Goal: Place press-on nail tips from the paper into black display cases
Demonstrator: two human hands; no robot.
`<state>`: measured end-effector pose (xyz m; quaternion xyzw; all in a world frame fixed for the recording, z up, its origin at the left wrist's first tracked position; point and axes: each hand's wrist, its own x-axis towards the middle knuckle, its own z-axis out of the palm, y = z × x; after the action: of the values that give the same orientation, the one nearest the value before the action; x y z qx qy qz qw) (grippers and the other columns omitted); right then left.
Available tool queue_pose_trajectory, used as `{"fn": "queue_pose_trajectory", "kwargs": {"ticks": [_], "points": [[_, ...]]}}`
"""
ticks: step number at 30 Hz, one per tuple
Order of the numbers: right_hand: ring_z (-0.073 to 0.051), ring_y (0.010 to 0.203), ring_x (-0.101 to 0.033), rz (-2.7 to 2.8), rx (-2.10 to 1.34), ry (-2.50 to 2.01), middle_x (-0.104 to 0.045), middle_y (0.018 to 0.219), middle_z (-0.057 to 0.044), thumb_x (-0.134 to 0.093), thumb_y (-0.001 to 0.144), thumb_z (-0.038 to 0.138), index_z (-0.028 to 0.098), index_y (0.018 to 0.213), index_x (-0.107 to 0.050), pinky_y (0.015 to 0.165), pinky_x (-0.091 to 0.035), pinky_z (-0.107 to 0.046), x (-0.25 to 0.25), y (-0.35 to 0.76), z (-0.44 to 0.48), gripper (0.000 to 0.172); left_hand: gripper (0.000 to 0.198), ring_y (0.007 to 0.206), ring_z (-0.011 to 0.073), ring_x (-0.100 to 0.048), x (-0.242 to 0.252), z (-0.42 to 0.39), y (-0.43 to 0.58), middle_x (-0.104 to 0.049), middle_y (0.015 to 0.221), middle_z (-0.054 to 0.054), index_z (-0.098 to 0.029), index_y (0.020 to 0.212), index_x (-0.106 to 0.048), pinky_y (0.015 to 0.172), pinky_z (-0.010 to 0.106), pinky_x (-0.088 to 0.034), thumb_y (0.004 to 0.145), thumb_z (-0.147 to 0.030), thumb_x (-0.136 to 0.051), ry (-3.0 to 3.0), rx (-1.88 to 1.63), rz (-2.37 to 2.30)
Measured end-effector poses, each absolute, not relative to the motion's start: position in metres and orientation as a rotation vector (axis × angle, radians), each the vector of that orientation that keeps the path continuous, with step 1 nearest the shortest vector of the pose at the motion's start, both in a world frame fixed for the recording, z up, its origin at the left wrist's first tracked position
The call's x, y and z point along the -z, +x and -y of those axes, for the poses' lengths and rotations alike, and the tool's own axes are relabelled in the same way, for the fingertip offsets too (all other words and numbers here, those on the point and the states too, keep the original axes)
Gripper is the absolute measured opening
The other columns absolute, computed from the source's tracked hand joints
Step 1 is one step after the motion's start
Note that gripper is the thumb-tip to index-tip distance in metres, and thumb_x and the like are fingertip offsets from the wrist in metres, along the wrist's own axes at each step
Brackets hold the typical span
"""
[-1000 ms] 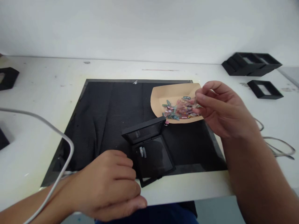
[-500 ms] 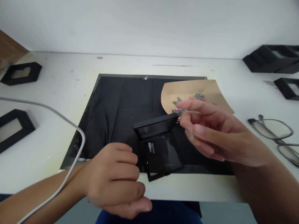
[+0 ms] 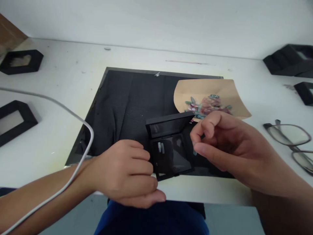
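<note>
My right hand (image 3: 227, 147) pinches a small greenish stone piece (image 3: 195, 152) between thumb and index finger; only its lower tip shows. It is just right of an opened black shallow case (image 3: 171, 156), whose hinged lid (image 3: 171, 125) stands tilted up at the back. Inside the case, two slim pale-green stones (image 3: 160, 147) lie side by side near the left edge. My left hand (image 3: 132, 174) is closed in a fist by the case's left side, its palm hidden, so I cannot tell whether it holds anything. Behind my right hand, green and pink stones (image 3: 207, 106) lie heaped on tan paper (image 3: 207, 85).
A black cloth mat (image 3: 137, 94) lies under the case. A white cable (image 3: 61, 104) crosses over my left forearm. Eyeglasses (image 3: 288, 142) rest at the right. Black frames (image 3: 18, 114) are at the left, with a stack of black frames (image 3: 286, 62) at the far right.
My right hand has turned and come lower, closer to the case, uncovering the stones on the paper. My left hand keeps its fist beside the case. The whole view has shifted slightly.
</note>
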<state>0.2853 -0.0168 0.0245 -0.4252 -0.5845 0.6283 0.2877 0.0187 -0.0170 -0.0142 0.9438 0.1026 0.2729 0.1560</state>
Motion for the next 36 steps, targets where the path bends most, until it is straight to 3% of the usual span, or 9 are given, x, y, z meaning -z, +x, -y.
{"fn": "queue_pose_trajectory", "kwargs": {"ticks": [4,7,14,19,22,25,31,36], "points": [[-0.011,0.065,-0.047,1.936,-1.574,-1.196,-0.054,0.083,0.003,-0.059,0.095,0.021,0.027,0.091,-0.048,0.053,-0.038,-0.024,-0.015,0.279,0.02,0.013,0.032,0.049,0.0141,-0.046,0.023,0.02,0.029,-0.053,0.053,-0.003,-0.019,0.065,-0.066,0.047,0.035,-0.028,0.092,-0.036,-0.064,2.665,-0.65,-0.242],[-0.01,0.061,-0.046,2.219,-1.354,-1.224,-0.056,0.076,0.003,-0.058,0.089,0.011,0.023,0.082,-0.051,0.053,-0.036,-0.024,-0.005,0.271,0.018,0.015,0.036,0.051,0.0142,-0.05,0.028,0.021,0.031,-0.057,0.054,-0.002,-0.019,0.065,-0.065,0.049,0.035,-0.033,0.096,-0.036,-0.058,2.665,-0.526,-0.261],[-0.007,0.051,-0.044,2.205,-1.128,-1.345,-0.055,0.061,0.006,-0.061,0.088,0.015,0.022,0.08,-0.06,0.048,-0.033,-0.022,0.007,0.262,0.011,0.01,0.034,0.053,0.0141,-0.053,0.027,0.02,0.027,-0.061,0.058,-0.002,-0.02,0.072,-0.068,0.053,0.035,-0.036,0.099,-0.036,-0.055,2.616,-0.413,-0.316],[-0.009,0.051,-0.051,2.116,-0.993,-1.353,-0.064,0.068,0.003,-0.064,0.09,0.022,0.022,0.086,-0.066,0.048,-0.039,-0.024,0.011,0.255,0.012,0.004,0.032,0.054,0.0134,-0.057,0.029,0.019,0.029,-0.063,0.059,-0.003,-0.02,0.073,-0.068,0.055,0.034,-0.038,0.099,-0.036,-0.056,2.566,-0.398,-0.354],[-0.015,0.071,-0.065,2.193,-0.816,-1.279,-0.073,0.087,-0.002,-0.062,0.091,0.018,0.023,0.09,-0.072,0.063,-0.05,-0.028,0.012,0.255,0.014,0.011,0.034,0.054,0.0141,-0.056,0.029,0.019,0.029,-0.062,0.058,-0.002,-0.02,0.072,-0.068,0.053,0.035,-0.036,0.099,-0.037,-0.056,2.598,-0.41,-0.341],[-0.018,0.086,-0.069,2.243,-0.697,-1.214,-0.074,0.096,-0.004,-0.061,0.092,0.018,0.024,0.093,-0.076,0.073,-0.053,-0.031,0.01,0.259,0.015,0.016,0.037,0.051,0.0145,-0.053,0.029,0.02,0.028,-0.06,0.056,-0.002,-0.02,0.07,-0.067,0.051,0.035,-0.035,0.1,-0.037,-0.053,2.638,-0.44,-0.309],[-0.016,0.059,-0.06,2.362,-0.678,-1.279,-0.066,0.065,0.0,-0.066,0.09,0.026,0.023,0.088,-0.077,0.054,-0.043,-0.03,0.01,0.268,0.012,0.011,0.032,0.055,0.014,-0.05,0.023,0.02,0.026,-0.058,0.06,-0.002,-0.018,0.071,-0.067,0.051,0.034,-0.034,0.097,-0.036,-0.059,2.661,-0.532,-0.281],[-0.019,0.069,-0.066,2.423,-0.736,-1.236,-0.075,0.076,-0.001,-0.065,0.091,0.025,0.024,0.089,-0.077,0.063,-0.047,-0.032,0.016,0.269,0.009,0.013,0.031,0.057,0.0129,-0.049,0.017,0.016,0.024,-0.055,0.061,-0.004,-0.019,0.072,-0.066,0.053,0.033,-0.033,0.094,-0.04,-0.064,2.739,-0.581,-0.312]]}}
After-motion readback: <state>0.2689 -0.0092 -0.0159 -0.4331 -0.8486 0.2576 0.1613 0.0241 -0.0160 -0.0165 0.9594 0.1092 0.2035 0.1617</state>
